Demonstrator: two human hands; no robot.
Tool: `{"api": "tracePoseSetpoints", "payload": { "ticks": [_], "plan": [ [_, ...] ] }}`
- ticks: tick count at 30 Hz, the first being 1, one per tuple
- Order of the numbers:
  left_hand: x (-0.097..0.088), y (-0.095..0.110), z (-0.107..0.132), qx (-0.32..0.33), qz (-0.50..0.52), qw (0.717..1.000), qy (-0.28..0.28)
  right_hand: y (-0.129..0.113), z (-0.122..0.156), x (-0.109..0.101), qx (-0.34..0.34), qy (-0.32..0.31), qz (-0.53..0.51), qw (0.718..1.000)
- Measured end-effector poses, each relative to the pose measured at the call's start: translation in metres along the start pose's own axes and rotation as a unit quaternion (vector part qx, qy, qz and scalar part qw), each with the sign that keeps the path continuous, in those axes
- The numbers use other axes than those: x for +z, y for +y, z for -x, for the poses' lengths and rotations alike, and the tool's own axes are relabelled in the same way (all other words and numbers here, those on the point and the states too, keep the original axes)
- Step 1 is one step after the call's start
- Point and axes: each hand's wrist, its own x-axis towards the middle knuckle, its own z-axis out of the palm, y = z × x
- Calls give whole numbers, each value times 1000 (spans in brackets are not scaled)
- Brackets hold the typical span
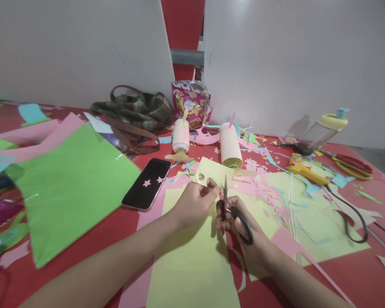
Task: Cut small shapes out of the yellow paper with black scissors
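My left hand [195, 201] pinches a small piece of pale yellow paper [211, 169] that has a round hole and a notch cut in it. In my right hand [244, 226] is a pair of scissors [225, 194] with black handles, its blades pointing up beside the paper's right part. Whether the blades touch the paper I cannot tell. Below both hands lies a large yellow sheet [192, 265]. Just beyond them stand two paper-wrapped cylinders [230, 145], the left one [181, 136] with a yellow strip on top, the right one with a pink strip.
A phone [146, 184] with pink paper stars lies left of my hands, beside a big green sheet [73, 184]. To the right are a yellow glue gun [308, 173], red-and-yellow-handled scissors [353, 164] and a clear bottle [321, 132]. A snack bag [192, 102] and plaid bag [137, 109] stand behind.
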Motion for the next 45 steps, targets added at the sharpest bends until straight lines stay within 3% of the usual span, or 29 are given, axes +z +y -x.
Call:
{"api": "tracePoseSetpoints", "payload": {
  "ticks": [6,13,21,31,45],
  "plan": [
    [0,4,1,6,8,1000,-22,-1,0,0,-11,-17,-3,1000],
    [1,3,3,-4,-13,1000,-2,1,1,3,2,8,-29,1000],
    [2,4,3,37,-31,999,-3,0,0,2,-5,3,-2,1000],
    [-9,5,0,6,-132,991,-26,0,1,1,-6,6,-2,1000],
    [-12,10,-1,-28,-182,980,-72,0,1,3,10,-10,-15,1000]
  ]
}}
